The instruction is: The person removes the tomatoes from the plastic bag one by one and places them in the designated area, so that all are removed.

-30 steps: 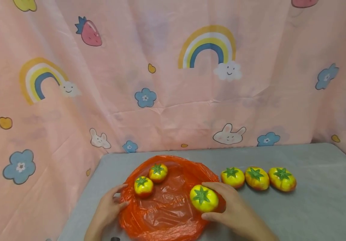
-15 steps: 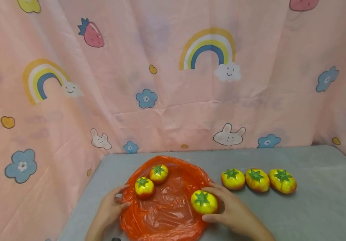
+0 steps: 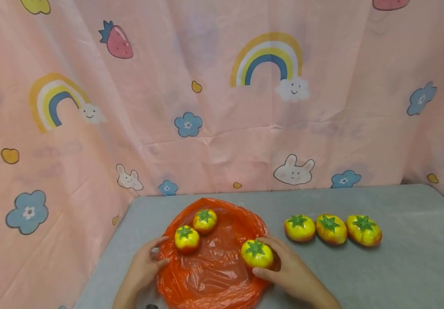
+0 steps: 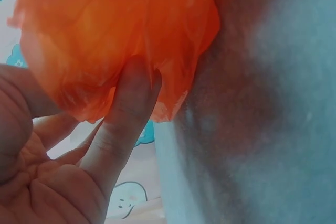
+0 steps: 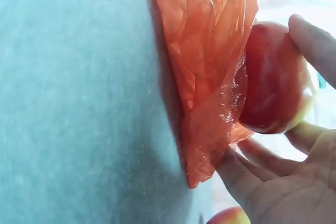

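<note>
A red plastic bag [image 3: 219, 262] lies spread on the table, its mouth facing up. My left hand [image 3: 144, 264] holds the bag's left edge; in the left wrist view the thumb presses a fold of the plastic [image 4: 121, 30]. Between the thumb and fingers of my right hand [image 3: 283, 264] is a yellow-red tomato-like fruit [image 3: 257, 254] with a green star-shaped top, over the bag's right side. The right wrist view shows the fruit's red underside [image 5: 273, 77] just past the bag's rim [image 5: 205, 103]. Two similar fruits [image 3: 187, 239] sit inside the bag's left part.
Right of the bag, three more such fruits [image 3: 331, 229] stand in a row on the grey table [image 3: 407, 266]. A pink curtain [image 3: 222, 103] with rainbow and flower prints hangs behind the table. A small dark object [image 3: 152, 306] shows at the bottom edge.
My right hand has shifted a little left with its fruit, farther in over the bag. The left hand and the other fruits have stayed nearly still.
</note>
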Action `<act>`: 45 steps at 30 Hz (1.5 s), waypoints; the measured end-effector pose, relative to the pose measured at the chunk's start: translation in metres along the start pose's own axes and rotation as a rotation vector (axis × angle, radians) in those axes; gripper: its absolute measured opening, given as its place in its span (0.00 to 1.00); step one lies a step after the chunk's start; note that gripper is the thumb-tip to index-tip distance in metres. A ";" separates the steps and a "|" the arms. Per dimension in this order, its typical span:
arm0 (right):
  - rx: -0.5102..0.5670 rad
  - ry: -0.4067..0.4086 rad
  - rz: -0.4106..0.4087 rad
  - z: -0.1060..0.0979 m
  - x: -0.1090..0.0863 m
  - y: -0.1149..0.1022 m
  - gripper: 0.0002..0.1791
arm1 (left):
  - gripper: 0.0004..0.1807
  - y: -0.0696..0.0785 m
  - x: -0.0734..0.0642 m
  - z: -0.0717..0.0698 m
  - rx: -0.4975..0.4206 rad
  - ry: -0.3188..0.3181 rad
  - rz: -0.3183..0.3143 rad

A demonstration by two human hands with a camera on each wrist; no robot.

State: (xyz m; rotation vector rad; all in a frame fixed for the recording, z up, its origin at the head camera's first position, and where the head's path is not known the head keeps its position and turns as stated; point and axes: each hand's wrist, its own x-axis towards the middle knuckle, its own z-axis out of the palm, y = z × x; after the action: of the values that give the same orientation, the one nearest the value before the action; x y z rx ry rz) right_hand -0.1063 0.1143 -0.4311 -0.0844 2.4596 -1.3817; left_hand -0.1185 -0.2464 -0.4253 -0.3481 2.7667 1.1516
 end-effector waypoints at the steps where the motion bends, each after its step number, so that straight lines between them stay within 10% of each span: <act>1: 0.001 0.001 -0.006 0.000 0.000 0.000 0.45 | 0.31 0.000 0.000 0.000 0.002 0.001 0.003; 20: -0.100 0.087 -0.117 -0.053 -0.024 -0.005 0.44 | 0.26 -0.002 0.002 -0.005 -0.001 0.004 -0.020; 34: -0.291 0.034 -0.181 -0.093 -0.023 0.036 0.46 | 0.28 -0.005 -0.001 -0.004 0.031 0.024 0.027; 45: -0.337 -0.012 -0.048 -0.099 -0.014 0.045 0.50 | 0.30 -0.004 -0.002 -0.004 0.031 0.025 0.046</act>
State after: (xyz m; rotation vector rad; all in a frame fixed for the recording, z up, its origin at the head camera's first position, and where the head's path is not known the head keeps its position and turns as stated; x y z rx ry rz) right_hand -0.1187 0.2227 -0.4177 -0.2278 2.6709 -0.9673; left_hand -0.1160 -0.2518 -0.4248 -0.2994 2.8254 1.1204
